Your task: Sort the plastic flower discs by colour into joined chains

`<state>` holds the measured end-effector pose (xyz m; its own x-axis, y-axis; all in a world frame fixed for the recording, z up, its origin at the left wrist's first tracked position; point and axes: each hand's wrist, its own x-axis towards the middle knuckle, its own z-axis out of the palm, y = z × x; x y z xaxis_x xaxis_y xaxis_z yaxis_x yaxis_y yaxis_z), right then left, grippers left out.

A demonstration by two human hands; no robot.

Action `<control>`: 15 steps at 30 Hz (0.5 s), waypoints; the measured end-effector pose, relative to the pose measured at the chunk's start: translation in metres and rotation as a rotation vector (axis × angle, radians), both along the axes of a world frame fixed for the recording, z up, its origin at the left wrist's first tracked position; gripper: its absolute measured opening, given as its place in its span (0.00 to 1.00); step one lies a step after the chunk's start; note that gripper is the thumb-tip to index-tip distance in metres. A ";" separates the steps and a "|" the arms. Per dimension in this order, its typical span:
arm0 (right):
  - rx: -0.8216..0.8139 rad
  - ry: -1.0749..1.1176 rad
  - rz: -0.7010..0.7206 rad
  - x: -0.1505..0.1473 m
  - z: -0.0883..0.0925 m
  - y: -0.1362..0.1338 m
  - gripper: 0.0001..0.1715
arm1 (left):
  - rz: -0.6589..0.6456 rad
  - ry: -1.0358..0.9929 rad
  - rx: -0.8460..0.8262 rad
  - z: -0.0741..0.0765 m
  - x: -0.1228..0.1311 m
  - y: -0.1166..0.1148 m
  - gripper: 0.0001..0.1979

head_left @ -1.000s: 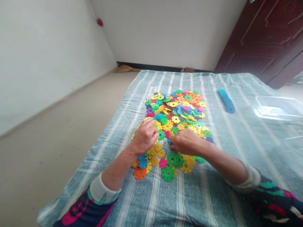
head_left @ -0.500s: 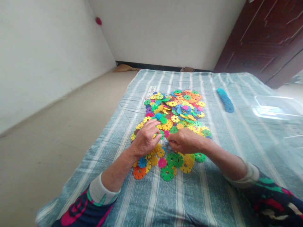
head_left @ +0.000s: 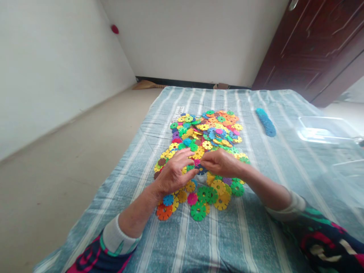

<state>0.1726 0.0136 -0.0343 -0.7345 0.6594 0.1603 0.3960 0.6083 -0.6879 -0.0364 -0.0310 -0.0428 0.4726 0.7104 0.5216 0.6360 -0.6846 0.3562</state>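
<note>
Over a pile of colourful slotted plastic discs (head_left: 203, 153), both of my hands are close together. My left hand (head_left: 176, 171) hovers above the near left of the pile, its thumb and fingers apart. A dark blue disc (head_left: 201, 169) shows just by the thumb tip; whether the thumb touches it I cannot tell. Beside that disc, my right hand (head_left: 221, 162) has its fingers curled closed, and what they grip is hidden. Nearer to me lie a green disc (head_left: 198, 211), an orange disc (head_left: 164, 212) and a pink disc (head_left: 192, 198).
A row of overlapping blue discs (head_left: 265, 122) lies right of the pile on the striped cloth (head_left: 227, 240). Farther right stands a clear plastic container (head_left: 324, 129), with more clear plastic (head_left: 348, 178) nearer. Behind are a white wall (head_left: 193, 41) and a dark red door (head_left: 318, 53).
My right hand has moved slightly up and away from me, uncovering the dark blue disc and some near discs. My left thumb now reaches farther right. The view has shifted slightly.
</note>
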 end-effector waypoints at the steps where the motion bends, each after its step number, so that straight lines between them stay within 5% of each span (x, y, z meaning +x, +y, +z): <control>1: -0.017 0.031 0.010 -0.001 0.000 0.000 0.17 | -0.019 -0.017 -0.021 0.001 0.001 -0.001 0.05; 11: -0.054 0.088 0.093 0.003 0.011 0.010 0.08 | -0.034 -0.082 0.033 -0.005 -0.005 0.009 0.05; 15: -0.013 0.119 -0.115 0.033 0.024 0.037 0.07 | -0.019 -0.059 0.088 -0.006 -0.008 0.012 0.04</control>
